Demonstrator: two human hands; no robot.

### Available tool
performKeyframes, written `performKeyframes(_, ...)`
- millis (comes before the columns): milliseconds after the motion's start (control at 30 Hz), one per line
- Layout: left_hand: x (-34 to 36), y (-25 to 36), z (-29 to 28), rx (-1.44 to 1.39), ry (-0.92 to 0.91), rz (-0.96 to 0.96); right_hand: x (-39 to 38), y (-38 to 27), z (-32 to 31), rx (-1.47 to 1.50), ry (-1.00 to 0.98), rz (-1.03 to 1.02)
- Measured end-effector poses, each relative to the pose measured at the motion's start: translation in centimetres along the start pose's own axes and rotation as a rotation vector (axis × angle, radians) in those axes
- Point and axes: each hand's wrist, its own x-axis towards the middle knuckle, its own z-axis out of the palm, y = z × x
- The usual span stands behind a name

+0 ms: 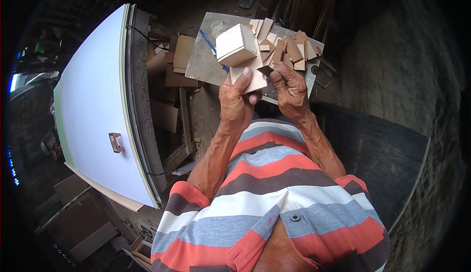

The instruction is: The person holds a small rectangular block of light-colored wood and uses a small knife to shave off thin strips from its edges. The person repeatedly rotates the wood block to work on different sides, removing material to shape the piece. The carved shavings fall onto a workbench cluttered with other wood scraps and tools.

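My left hand (pixel 234 101) grips the near end of a small pale wooden board (pixel 256 79), thumb on top and fingers underneath. At the board's far end a light, boxy wooden block (pixel 235 45) rests on it; whether it is fixed there I cannot tell. Between its thumb and fingers my right hand (pixel 293 94) pinches a small dark flat piece (pixel 265 70), close to the board's right edge. Past both hands, several thin wood offcuts (pixel 293 50), pale and brown, are heaped on a worn grey board (pixel 196 66).
A blue pencil-like stick (pixel 207 40) lies left of the block. To my left stands a large white-topped panel (pixel 98 100) with a small brown object (pixel 116 142) on it. Wood scraps (pixel 164 115) fill the space beside it. A dark panel (pixel 373 149) is at my right.
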Motion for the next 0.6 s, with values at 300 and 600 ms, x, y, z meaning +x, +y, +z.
performKeyframes(300,0.5,0.8,-0.3,-0.077,-0.007,-0.060,0.0,-1.1,-0.4,0.100,-0.164,0.251)
performKeyframes(600,0.8,1.0,-0.6,-0.195,-0.048,-0.178,0.6,-1.9,-0.7,0.289,-0.006,0.340)
